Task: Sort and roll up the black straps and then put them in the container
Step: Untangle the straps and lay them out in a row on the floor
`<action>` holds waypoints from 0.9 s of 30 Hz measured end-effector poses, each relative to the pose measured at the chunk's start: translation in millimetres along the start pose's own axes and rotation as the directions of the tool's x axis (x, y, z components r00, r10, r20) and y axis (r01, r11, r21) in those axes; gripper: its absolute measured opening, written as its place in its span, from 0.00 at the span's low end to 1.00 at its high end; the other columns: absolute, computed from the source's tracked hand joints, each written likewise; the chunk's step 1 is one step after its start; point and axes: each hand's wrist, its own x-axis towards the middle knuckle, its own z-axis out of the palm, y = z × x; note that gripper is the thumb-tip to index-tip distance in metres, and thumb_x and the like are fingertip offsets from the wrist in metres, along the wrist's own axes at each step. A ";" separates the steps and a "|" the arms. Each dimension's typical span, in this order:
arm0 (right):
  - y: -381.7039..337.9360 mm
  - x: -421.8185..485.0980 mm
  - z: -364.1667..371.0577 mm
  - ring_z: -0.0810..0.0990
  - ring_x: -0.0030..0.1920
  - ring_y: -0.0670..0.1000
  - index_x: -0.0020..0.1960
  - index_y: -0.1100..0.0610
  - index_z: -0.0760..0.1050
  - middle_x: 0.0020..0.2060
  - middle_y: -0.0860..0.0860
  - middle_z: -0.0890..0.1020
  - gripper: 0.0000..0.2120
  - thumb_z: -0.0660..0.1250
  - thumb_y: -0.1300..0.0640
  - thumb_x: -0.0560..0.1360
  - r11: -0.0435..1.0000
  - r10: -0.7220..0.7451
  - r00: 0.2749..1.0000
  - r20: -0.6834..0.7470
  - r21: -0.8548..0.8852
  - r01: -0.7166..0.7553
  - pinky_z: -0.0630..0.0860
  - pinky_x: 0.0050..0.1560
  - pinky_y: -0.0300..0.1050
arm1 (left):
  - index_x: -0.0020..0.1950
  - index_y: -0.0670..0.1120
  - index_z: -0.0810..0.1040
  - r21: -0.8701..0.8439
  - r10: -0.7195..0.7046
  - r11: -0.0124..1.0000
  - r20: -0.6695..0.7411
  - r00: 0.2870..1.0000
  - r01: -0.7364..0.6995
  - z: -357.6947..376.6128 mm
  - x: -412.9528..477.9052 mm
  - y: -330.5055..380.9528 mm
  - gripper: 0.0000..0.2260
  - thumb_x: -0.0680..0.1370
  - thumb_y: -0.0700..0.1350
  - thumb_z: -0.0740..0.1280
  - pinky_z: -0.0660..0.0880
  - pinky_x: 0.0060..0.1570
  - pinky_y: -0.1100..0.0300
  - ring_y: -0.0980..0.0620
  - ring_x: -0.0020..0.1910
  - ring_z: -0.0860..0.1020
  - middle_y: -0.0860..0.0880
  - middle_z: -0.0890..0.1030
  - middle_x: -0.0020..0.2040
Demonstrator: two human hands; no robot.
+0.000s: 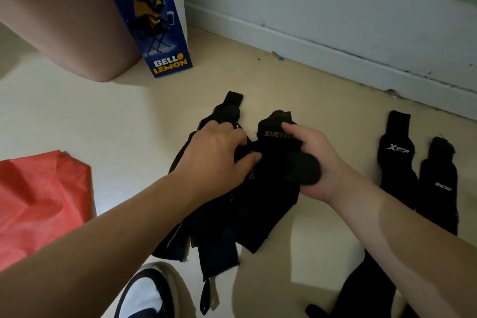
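Observation:
A heap of black straps (pixel 227 224) lies on the floor in the middle of the view. My right hand (pixel 317 162) grips a black strap with yellow lettering (pixel 273 137), its lower end rolled into a thick roll (pixel 305 169) in my palm. My left hand (pixel 219 152) pinches the same strap at its left edge, thumb against the fabric. Two black straps with white logos (pixel 397 152) (pixel 438 188) lie flat side by side to the right. A blue carton with a yellow cartoon figure (pixel 154 20) stands open at the back left.
A red-orange sheet (pixel 38 201) lies at the left. A person's bare leg (pixel 64 28) is at the upper left, beside the carton. A black-and-white shoe (pixel 147 292) shows at the bottom. More black fabric (pixel 366 289) lies at the lower right. The white wall's baseboard (pixel 335 59) runs along the back.

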 end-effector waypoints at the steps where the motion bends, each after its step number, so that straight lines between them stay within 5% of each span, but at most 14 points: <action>1: -2.1 -4.1 0.1 0.85 0.47 0.60 0.63 0.59 0.84 0.53 0.60 0.86 0.22 0.69 0.43 0.80 1.000 0.006 1.000 -0.023 0.023 -0.006 0.81 0.53 0.53 | 0.39 0.49 0.76 0.012 0.021 1.000 -0.014 1.000 -0.021 -0.6 -0.3 1.9 0.18 0.79 0.62 0.66 0.68 0.42 0.55 0.49 0.43 0.71 0.53 0.71 0.40; 4: -9.9 -23.0 1.0 0.86 0.46 0.60 0.56 0.58 0.85 0.49 0.59 0.88 0.20 0.67 0.41 0.81 1.000 -0.012 0.995 -0.096 0.007 0.012 0.82 0.52 0.53 | 0.40 0.45 0.78 -0.098 0.007 0.995 0.060 0.998 -0.001 -14.4 0.2 18.8 0.20 0.83 0.59 0.63 0.70 0.37 0.53 0.49 0.39 0.74 0.49 0.76 0.39; 8: -23.4 -66.8 6.9 0.88 0.44 0.58 0.57 0.57 0.85 0.45 0.58 0.89 0.25 0.64 0.36 0.82 0.997 -0.077 0.991 -0.108 -0.019 0.075 0.82 0.49 0.52 | 0.43 0.41 0.75 -0.425 -0.179 0.872 0.189 0.965 0.245 -50.7 -1.6 62.4 0.21 0.84 0.58 0.65 0.67 0.28 0.58 0.54 0.26 0.70 0.50 0.73 0.30; 12: -36.5 -127.0 21.7 0.87 0.53 0.61 0.58 0.57 0.86 0.53 0.60 0.88 0.30 0.62 0.32 0.81 0.987 -0.160 0.982 -0.100 0.010 0.162 0.81 0.62 0.57 | 0.45 0.43 0.78 -0.544 -0.279 0.743 0.278 0.919 0.390 -98.2 -8.3 105.3 0.23 0.84 0.63 0.61 0.79 0.43 0.53 0.45 0.36 0.80 0.46 0.78 0.37; 14: -40.0 -160.7 32.8 0.87 0.55 0.63 0.58 0.58 0.86 0.56 0.61 0.88 0.31 0.61 0.32 0.81 0.980 -0.196 0.975 -0.105 0.010 0.198 0.80 0.62 0.58 | 0.53 0.42 0.83 -0.601 -0.285 0.662 0.352 0.892 0.448 -127.9 -12.6 129.0 0.24 0.84 0.62 0.62 0.84 0.54 0.48 0.42 0.45 0.87 0.43 0.87 0.46; 17: -42.7 -215.5 49.1 0.86 0.57 0.64 0.58 0.59 0.87 0.55 0.61 0.88 0.32 0.61 0.31 0.81 0.976 -0.217 0.969 -0.118 -0.004 0.218 0.79 0.63 0.58 | 0.54 0.48 0.86 -0.631 -0.242 0.585 0.465 0.852 0.510 -173.7 -26.4 168.9 0.18 0.81 0.61 0.66 0.83 0.58 0.45 0.44 0.46 0.88 0.45 0.89 0.46; 20: -49.5 -275.4 58.6 0.88 0.55 0.63 0.57 0.58 0.87 0.53 0.61 0.89 0.30 0.62 0.33 0.81 0.956 -0.292 0.944 -0.154 -0.024 0.292 0.81 0.59 0.57 | 0.56 0.46 0.85 -0.594 -0.158 0.658 0.492 0.856 0.463 -214.2 -46.0 205.8 0.15 0.78 0.56 0.73 0.82 0.61 0.45 0.44 0.49 0.88 0.45 0.89 0.47; 24: -54.0 -352.3 59.1 0.88 0.35 0.57 0.37 0.56 0.89 0.40 0.57 0.89 0.28 0.64 0.37 0.81 0.915 -0.397 0.887 -0.236 -0.024 0.403 0.82 0.45 0.50 | 0.54 0.44 0.83 -0.557 -0.090 0.755 0.435 0.896 0.346 -258.4 -77.9 251.0 0.13 0.76 0.50 0.78 0.84 0.57 0.47 0.46 0.48 0.88 0.45 0.89 0.47; 27: -45.3 -393.2 57.4 0.87 0.35 0.57 0.47 0.54 0.87 0.40 0.55 0.89 0.22 0.63 0.39 0.82 0.892 -0.429 0.853 -0.295 0.008 0.452 0.82 0.42 0.49 | 0.55 0.48 0.80 -0.574 -0.066 0.768 0.372 0.926 0.285 -271.6 -102.1 276.1 0.12 0.76 0.46 0.78 0.85 0.54 0.46 0.45 0.47 0.88 0.44 0.87 0.48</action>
